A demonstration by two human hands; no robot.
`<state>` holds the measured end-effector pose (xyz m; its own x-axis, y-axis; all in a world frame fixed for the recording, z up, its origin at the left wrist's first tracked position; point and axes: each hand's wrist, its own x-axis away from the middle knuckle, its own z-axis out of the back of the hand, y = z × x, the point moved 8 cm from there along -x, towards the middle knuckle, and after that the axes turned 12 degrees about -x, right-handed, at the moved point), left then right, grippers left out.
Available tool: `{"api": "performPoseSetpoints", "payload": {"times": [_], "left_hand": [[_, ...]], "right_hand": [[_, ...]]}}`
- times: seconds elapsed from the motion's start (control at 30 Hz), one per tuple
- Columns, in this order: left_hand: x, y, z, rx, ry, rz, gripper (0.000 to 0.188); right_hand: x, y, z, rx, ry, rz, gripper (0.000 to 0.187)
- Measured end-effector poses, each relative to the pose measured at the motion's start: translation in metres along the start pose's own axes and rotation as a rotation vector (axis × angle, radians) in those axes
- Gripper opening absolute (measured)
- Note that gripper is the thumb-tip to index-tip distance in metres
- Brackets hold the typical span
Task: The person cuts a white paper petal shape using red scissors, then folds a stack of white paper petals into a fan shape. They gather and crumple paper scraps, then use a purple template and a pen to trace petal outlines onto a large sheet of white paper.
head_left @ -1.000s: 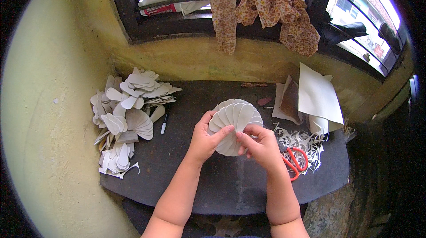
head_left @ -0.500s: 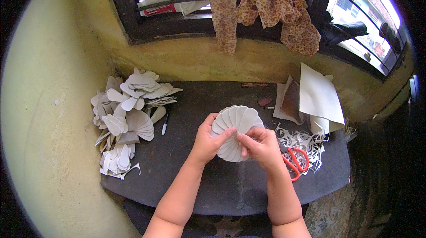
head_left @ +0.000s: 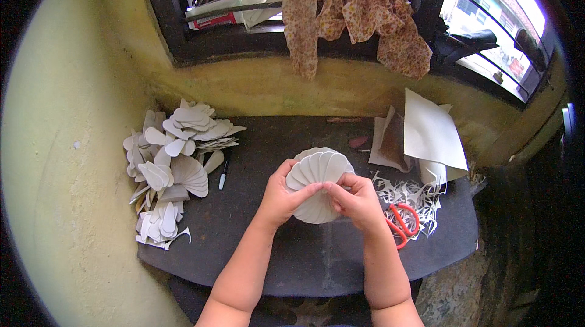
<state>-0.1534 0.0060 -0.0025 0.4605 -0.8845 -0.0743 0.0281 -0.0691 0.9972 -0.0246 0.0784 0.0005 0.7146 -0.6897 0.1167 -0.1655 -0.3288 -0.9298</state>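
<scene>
Slippage looks like the main risk to me, watching from afar: the round fan of white petal-shaped pieces is held up over the middle of the dark table, and I see only finger pressure on it. The left hand grips its left edge, thumb laid across the face; the right hand pinches near the centre between thumb and fingers, the two thumb tips close together. Whether anything fastens the pieces I cannot tell from here; if they are loose, easing either thumb could let the overlaps slide and the spacing turn uneven. Squeezing hard at the middle might, I judge, bend a piece or shove its neighbour out of line. A dropped one could end among the curled offcuts by the red-handled scissors and pass for waste. As for writing, I can read none: the pieces look plain, the pen shows no legible mark, and any print on the red-and-white package at the window is too small for me.
</scene>
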Motion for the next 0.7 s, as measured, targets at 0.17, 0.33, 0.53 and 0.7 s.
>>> {"api": "performPoseSetpoints", "payload": {"times": [0.17, 0.33, 0.53, 0.7], "left_hand": [[0.0011, 0.0037, 0.0005, -0.013, -0.060, -0.025, 0.052], [0.0008, 0.0095, 0.0033, -0.172, -0.024, -0.002, 0.053], [0.0029, 0.0030, -0.0041, -0.123, -0.114, 0.006, 0.052], [0.0042, 0.0073, -0.0052, -0.122, -0.140, -0.017, 0.049]], "right_hand": [[-0.0012, 0.0018, 0.0024, 0.095, 0.019, 0.018, 0.017], [0.0003, -0.0009, -0.0019, 0.085, 0.036, 0.009, 0.018], [-0.0017, -0.0008, 0.0001, -0.002, 0.013, 0.047, 0.020], [0.0000, -0.0009, -0.0002, -0.013, 0.004, 0.037, 0.018]]}}
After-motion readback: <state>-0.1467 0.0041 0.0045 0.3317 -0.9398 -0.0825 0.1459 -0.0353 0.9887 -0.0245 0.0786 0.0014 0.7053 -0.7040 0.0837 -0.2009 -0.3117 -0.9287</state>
